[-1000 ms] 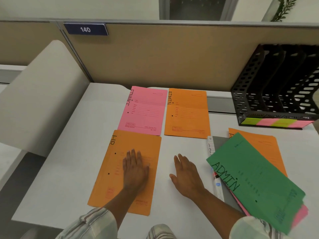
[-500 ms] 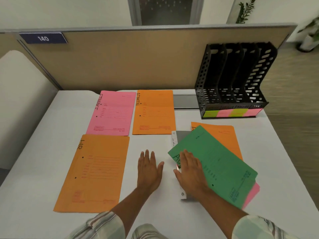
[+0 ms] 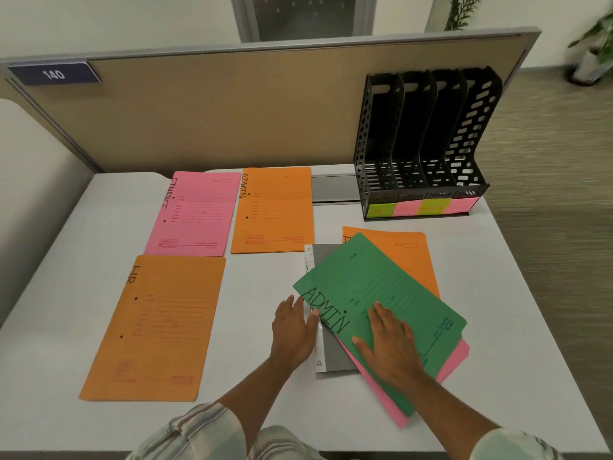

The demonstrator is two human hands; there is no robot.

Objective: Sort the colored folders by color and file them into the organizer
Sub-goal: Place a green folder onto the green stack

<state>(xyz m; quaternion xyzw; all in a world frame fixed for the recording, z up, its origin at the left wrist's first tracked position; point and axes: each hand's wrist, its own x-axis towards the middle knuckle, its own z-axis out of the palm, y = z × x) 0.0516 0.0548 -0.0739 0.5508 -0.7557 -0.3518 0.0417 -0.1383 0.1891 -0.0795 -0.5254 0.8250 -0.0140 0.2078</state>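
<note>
Bright, evenly lit counter [image 3: 530,310] seen through a wide-angle lens.
Soft overhead light leaves only faint shadows under the edges of the green folder [image 3: 381,277]. The middle is sharp, and the folder's handwritten lettering reads clearly. Lens distortion bows the partition [image 3: 215,121] top and splays the counter's sides. At the right edge the floor [image 3: 564,144] and a plant [image 3: 590,34] are smeared with blur.
</note>
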